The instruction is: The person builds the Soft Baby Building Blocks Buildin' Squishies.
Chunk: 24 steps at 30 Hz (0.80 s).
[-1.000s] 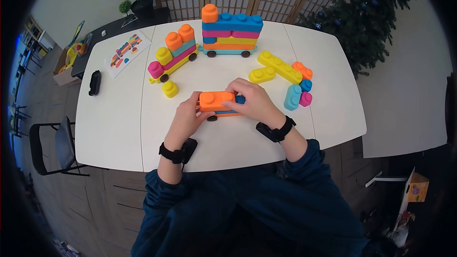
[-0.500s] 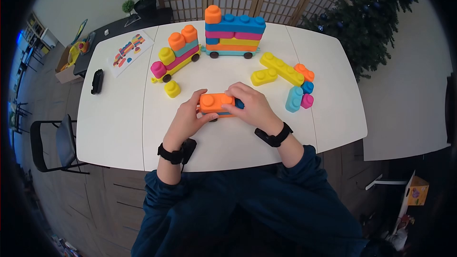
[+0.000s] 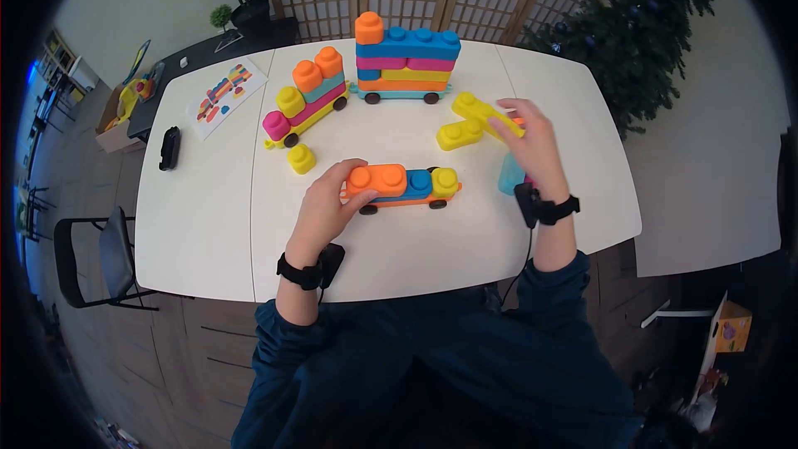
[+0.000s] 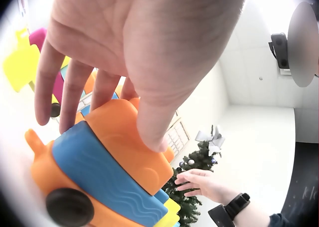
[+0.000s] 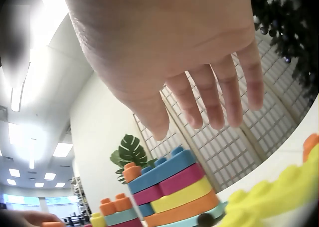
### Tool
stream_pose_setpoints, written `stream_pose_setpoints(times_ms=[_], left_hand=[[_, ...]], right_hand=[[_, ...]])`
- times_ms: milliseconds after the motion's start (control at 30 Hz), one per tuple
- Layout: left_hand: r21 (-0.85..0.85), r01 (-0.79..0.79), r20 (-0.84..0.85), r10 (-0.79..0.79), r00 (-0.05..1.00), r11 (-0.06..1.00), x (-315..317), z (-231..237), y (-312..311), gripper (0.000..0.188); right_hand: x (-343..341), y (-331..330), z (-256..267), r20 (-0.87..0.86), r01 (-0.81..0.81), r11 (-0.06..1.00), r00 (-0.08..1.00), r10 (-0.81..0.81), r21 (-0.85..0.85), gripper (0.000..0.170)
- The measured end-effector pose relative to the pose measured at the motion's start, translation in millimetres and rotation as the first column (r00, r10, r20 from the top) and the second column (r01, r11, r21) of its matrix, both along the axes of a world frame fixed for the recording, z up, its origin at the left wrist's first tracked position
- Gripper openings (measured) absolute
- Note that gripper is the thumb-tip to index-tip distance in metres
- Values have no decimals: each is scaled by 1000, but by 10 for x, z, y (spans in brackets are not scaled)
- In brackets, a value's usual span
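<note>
- Wheeled car [image 3: 405, 202] sits toward table's [image 3: 416, 258] near edge; left hand [image 3: 322, 208] grips its orange block [image 3: 378, 177], apparently steadying.
- Right hand [image 3: 536, 145], empty, fingers extended, over long yellow block [image 3: 478, 108]: likely a reaching step. Picking up calls for fingers lowered around one block.
- Tall car [image 3: 407, 83] by far edge.

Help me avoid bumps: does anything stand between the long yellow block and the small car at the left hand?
Yes, partly. The short yellow block lies beside the long yellow block, on the side toward the small car that the left hand holds. Nothing else visible lies between them.
</note>
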<state>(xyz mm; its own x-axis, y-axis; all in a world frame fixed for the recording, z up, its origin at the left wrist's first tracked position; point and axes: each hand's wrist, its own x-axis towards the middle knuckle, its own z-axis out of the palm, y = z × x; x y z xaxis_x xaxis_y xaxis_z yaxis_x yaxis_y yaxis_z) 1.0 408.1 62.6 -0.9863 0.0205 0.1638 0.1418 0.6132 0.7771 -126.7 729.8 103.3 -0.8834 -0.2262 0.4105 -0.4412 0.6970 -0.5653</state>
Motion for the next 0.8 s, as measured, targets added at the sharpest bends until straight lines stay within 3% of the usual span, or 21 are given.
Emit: stream_pose_setpoints(times_ms=[67,100,167,367,500,600,667,700,767,800], left_hand=[[12,-2,5,2,1000,1000,-4,-11,-5,45],[13,-1,4,1,1000,1000,-5,-9,-6,45],[13,-7,22,7,1000,1000,-1,-2,-7,45],[23,-15,34,14,999,1000,3,-15,-15,46],[20,-2,63,1,998,1000,-3,-35,-33,47],[7,-6,28,6,1000,1000,1,-44,-26,48],[1,-10,43,10,999,1000,-2,-44,-30,48],[2,-12,45,12,999,1000,-4,-40,-33,48],[-5,-6,37,6,999,1000,1,-26,-28,48],[-4,-3,40,3,999,1000,7,-8,-17,48]], right_hand=[[-246,325,-15,-7,196,974,981,-196,110,36],[-359,482,-49,-9,197,974,980,-197,111,36],[-568,753,-161,52,295,873,939,-340,388,38],[-899,1135,-527,192,305,801,870,-455,515,33],[-967,1257,-647,289,263,862,866,-409,432,28],[-896,1210,-590,220,278,853,888,-403,441,25],[-796,1132,-432,70,424,812,870,-489,402,28],[-750,1089,-337,71,422,812,871,-487,403,28],[-627,982,-177,-3,457,876,887,-462,154,27],[-567,919,-170,0,459,874,885,-465,156,27]])
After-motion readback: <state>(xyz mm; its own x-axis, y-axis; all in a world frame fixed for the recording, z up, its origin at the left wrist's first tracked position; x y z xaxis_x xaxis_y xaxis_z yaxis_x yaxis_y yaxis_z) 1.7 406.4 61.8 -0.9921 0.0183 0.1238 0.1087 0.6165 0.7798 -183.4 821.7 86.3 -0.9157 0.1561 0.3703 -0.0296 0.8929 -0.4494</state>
